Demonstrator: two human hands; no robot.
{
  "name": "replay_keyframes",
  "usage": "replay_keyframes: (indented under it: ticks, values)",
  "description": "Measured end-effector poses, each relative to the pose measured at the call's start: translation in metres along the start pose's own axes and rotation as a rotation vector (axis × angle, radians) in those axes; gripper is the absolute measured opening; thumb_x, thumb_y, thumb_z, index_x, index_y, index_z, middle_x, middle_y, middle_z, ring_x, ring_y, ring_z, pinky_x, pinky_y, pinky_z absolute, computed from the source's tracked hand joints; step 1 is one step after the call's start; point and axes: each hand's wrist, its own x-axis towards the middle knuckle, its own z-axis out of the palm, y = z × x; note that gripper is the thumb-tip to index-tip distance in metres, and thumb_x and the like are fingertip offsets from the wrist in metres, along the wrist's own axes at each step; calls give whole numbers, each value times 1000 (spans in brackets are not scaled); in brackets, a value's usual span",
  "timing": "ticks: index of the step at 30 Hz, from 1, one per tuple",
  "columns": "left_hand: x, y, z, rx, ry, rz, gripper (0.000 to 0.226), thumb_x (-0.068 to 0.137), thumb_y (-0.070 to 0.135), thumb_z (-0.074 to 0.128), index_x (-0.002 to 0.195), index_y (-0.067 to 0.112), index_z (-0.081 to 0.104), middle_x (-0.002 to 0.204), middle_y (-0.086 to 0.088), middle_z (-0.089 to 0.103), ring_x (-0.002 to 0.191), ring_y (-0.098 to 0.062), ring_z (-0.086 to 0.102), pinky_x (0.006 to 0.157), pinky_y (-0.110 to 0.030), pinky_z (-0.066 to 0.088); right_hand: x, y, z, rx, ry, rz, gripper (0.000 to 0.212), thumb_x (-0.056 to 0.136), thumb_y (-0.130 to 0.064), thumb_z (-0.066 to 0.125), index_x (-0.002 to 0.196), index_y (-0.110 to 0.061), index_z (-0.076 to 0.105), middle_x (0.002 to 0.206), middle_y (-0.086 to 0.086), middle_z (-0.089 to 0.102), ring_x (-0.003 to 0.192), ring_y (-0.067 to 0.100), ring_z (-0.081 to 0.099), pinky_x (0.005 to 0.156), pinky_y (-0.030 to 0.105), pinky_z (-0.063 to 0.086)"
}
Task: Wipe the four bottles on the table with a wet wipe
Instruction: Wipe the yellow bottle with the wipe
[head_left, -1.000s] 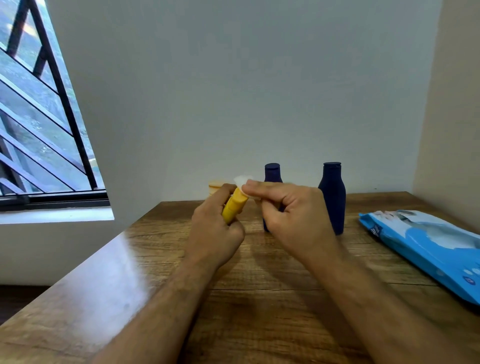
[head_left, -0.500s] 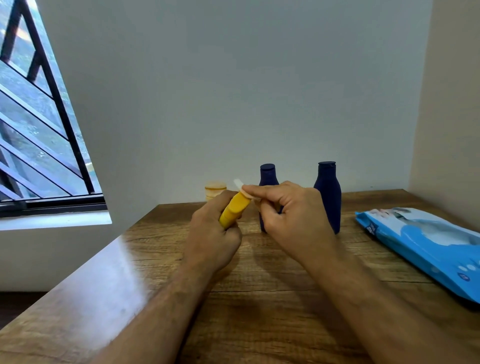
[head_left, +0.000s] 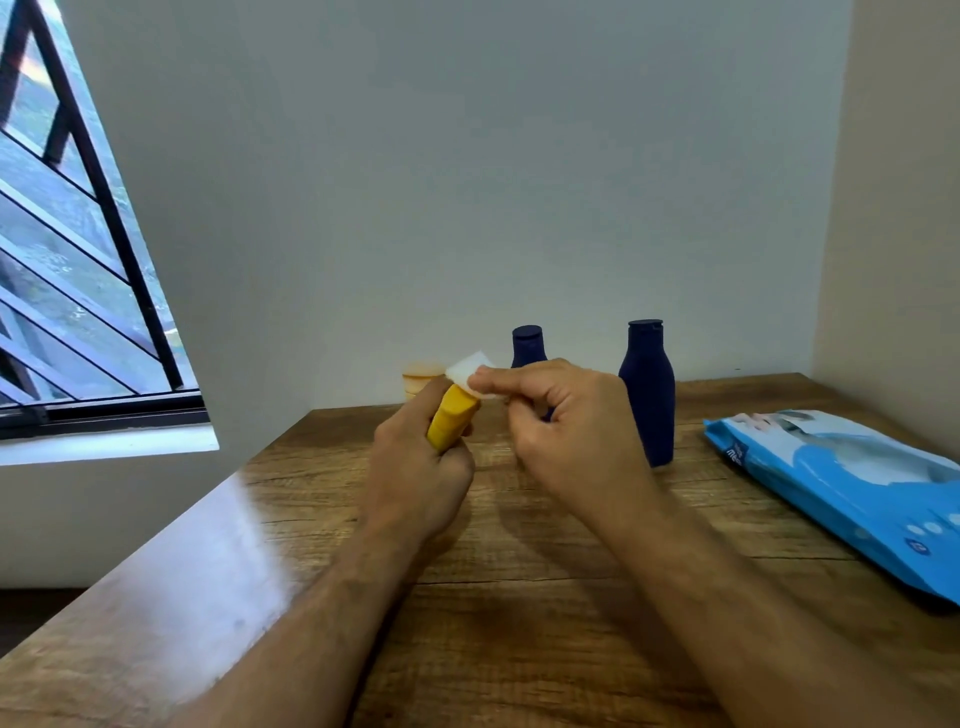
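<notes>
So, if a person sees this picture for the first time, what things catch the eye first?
First, the two hands at the centre: the left hand grips a yellow bottle, and the right hand presses a white wet wipe on its top. Behind them two dark blue bottles stand upright near the wall. At the right edge of the wooden table lies a bright blue wipes pack.
</notes>
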Motion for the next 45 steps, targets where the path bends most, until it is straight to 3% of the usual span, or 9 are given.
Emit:
replay_keyframes:
  ticks: [2,6,9,13,18,27,33,41,45]
  values:
    - [2,0,0,-5,40,-23,38,74,2,59,94,35,59,77,10,64,72,-9,61,61,-31,52,3,-1,-1,248,25,233,27,92,-6,61,100,-26,77,83,-9,74,61,0,62,54,13,48]
    - [2,1,-2,30,45,2,33,76,3,60,91,33,57,76,6,62,71,-12,60,60,-30,50,11,1,-2,614,64,475,28,90,-1,61,92,-24,77,94,0,76,90,17,72,77,36,60]
    - [1,4,-2,40,11,15,33,71,7,55,91,34,57,76,7,62,70,-12,60,59,-34,53,7,-1,-1,425,33,346,30,91,-4,60,99,-28,77,95,-6,76,87,12,70,75,33,60]
    - [2,2,-2,54,-4,14,40,71,9,55,95,41,55,76,10,62,71,-11,60,60,-32,52,1,-4,5,120,-32,103,33,90,0,58,107,-22,76,102,-10,70,92,3,63,74,13,53]
    - [2,-1,-1,25,1,-11,38,74,2,60,89,37,59,74,7,63,70,-16,60,59,-37,52,-3,-9,9,188,-61,17,34,87,3,60,102,-21,77,86,-2,61,72,8,56,55,11,43]
    - [2,0,-2,48,13,60,41,77,-4,61,98,31,58,77,4,62,70,-14,60,61,-42,54,0,1,7,-18,38,-48,31,89,-5,59,113,-19,74,81,-12,54,72,5,52,58,8,42]
    - [1,-2,-2,2,23,16,36,74,1,58,79,37,55,68,7,59,64,-13,57,54,-30,48,-4,-2,8,20,-62,-222,32,85,0,63,109,-18,75,82,-7,56,71,6,54,60,5,41]
    - [1,-1,2,9,-64,-16,35,73,2,59,94,30,59,76,9,63,71,-11,60,59,-32,51,1,6,7,-67,-23,-61,37,92,-5,55,124,-19,67,87,-10,52,75,4,51,62,8,41]
    - [2,16,2,-472,-103,-324,44,63,1,60,101,21,56,84,-8,65,69,-22,62,60,-34,54,1,7,7,-16,84,99,37,93,-4,54,123,-21,67,91,-11,58,72,2,54,58,8,42]
